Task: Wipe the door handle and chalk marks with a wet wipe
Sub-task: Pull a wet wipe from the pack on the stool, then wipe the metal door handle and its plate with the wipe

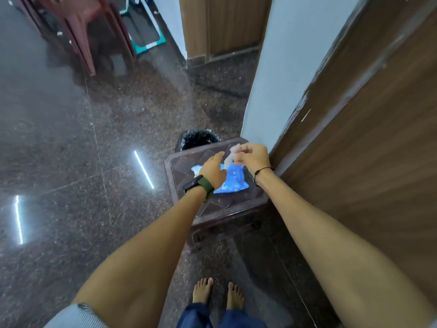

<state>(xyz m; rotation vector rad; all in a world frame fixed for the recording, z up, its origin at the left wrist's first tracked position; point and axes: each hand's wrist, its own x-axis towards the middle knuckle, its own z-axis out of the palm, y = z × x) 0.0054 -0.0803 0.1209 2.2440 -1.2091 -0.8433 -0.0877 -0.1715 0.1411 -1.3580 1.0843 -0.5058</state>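
Observation:
A blue wet wipe pack (233, 182) lies on a dark brown plastic stool (220, 209). My left hand (214, 169) presses down on the pack with straight fingers. Just above the pack, my right hand (251, 153) pinches a white wet wipe (230, 156), which hangs from my fingers. A brown wooden door (369, 138) stands at the right; its handle is out of view. Faint pale marks (306, 113) show near the door's edge.
A bin with a black liner (199, 138) stands behind the stool, by the pale blue wall (283, 79). Stacked red-brown plastic chairs (78, 31) stand at the far left. The speckled granite floor (82, 150) spreads out to the left. My bare feet (217, 292) are near the stool.

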